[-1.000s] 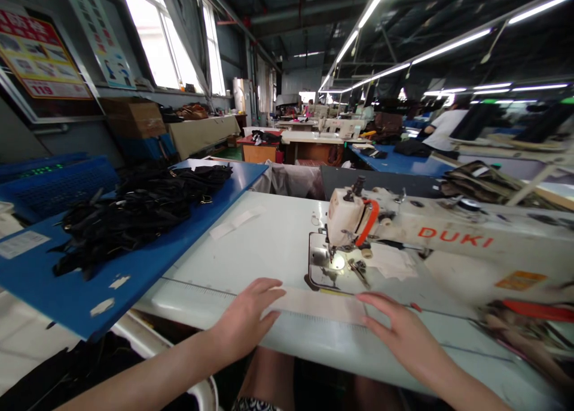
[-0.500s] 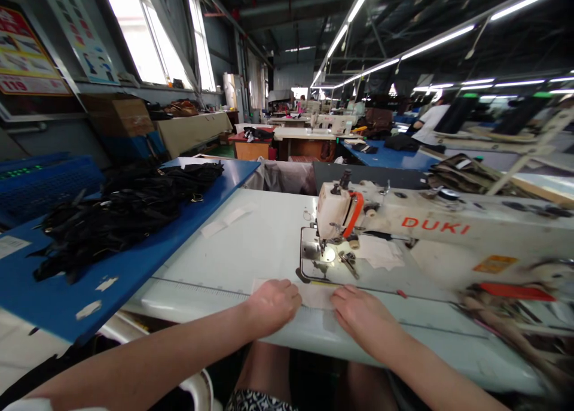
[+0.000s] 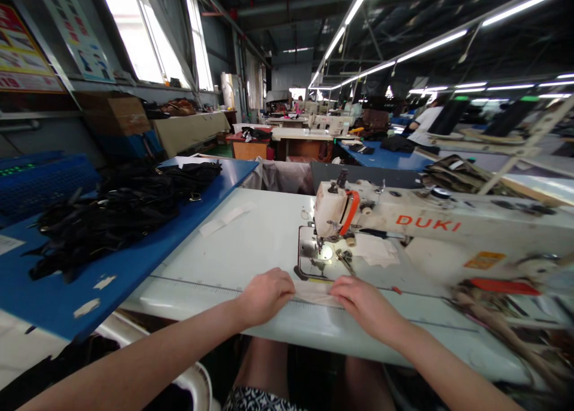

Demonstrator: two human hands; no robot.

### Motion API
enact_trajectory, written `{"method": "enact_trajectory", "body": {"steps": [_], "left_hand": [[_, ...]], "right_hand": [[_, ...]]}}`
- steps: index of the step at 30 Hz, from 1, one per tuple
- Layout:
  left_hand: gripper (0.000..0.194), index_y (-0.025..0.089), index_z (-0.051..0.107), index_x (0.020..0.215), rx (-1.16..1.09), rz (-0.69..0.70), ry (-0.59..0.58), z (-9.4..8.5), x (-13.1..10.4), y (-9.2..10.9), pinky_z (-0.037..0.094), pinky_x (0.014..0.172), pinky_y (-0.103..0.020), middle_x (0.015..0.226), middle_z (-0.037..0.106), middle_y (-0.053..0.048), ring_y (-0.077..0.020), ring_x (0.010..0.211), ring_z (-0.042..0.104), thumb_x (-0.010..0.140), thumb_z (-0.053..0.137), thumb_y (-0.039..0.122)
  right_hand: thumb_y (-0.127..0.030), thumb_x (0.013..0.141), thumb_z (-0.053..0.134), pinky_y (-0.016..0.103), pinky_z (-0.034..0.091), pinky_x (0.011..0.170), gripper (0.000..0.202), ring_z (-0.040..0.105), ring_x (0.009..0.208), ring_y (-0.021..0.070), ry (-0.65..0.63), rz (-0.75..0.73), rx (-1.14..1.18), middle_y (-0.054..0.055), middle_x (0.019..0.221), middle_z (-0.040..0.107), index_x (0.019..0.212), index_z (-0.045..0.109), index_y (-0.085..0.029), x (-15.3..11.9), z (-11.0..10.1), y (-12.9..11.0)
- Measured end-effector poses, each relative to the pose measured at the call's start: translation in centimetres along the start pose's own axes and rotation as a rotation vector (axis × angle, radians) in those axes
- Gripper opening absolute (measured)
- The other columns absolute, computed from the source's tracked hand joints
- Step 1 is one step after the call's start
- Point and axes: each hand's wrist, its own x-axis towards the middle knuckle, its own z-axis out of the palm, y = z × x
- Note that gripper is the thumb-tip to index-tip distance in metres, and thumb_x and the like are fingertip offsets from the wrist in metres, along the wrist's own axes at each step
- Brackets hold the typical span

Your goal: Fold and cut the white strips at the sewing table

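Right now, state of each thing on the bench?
left hand: fingers curled, pressing the pale strip
right hand: fingers curled on the same strip
pale strip: flat on the table edge, between both hands
sewing machine: needle lamp lit
black pieces: heaped on the blue board

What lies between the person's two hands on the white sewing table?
In the head view, a pale folded strip of material lies between the left hand and right hand; both hands pinch it.
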Motion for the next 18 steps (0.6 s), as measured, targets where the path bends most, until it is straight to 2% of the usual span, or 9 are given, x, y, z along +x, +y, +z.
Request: {"method": "enact_trajectory", "body": {"steps": [5, 10, 18], "left_hand": [[0.017, 0.024, 0.066, 0.092, -0.028, -0.019, -0.014, -0.22, -0.03, 0.0, 0.044, 0.09, -0.026, 0.102, 0.061, 0.001, -0.0142, 0.099, 0.052, 0.084, 0.051, 0.028], [0.015, 0.023, 0.066, 0.092, -0.036, -0.018, -0.04, -0.31, 0.15, -0.24, 0.043, 0.093, -0.027, 0.104, 0.06, 0.001, -0.0152, 0.102, 0.051, 0.079, 0.058, 0.023], [0.016, 0.023, 0.066, 0.094, -0.031, 0.049, -0.044, -0.39, 0.19, -0.59, 0.044, 0.091, -0.027, 0.104, 0.06, 0.0, -0.0145, 0.101, 0.051, 0.082, 0.055, 0.023]], "right_hand": [[-0.027, 0.088, 0.04, 0.029, 0.042, 0.086, 0.026, 0.053, 0.09, 0.0141, -0.001, 0.001, 0.048, 0.002, 0.099, 0.059, 0.09, 0.065, -0.022, -0.18, 0.2, 0.35], [-0.026, 0.085, 0.046, 0.03, 0.041, 0.088, 0.02, 0.052, 0.093, 0.0143, -0.008, -0.006, 0.079, 0.001, 0.103, 0.058, 0.088, 0.065, -0.023, -0.32, 0.34, 0.7], [-0.023, 0.081, 0.05, 0.029, 0.041, 0.087, 0.017, 0.053, 0.094, 0.0139, -0.023, 0.007, 0.149, 0.001, 0.102, 0.058, 0.087, 0.065, -0.023, -0.2, -0.09, 0.65]]}}
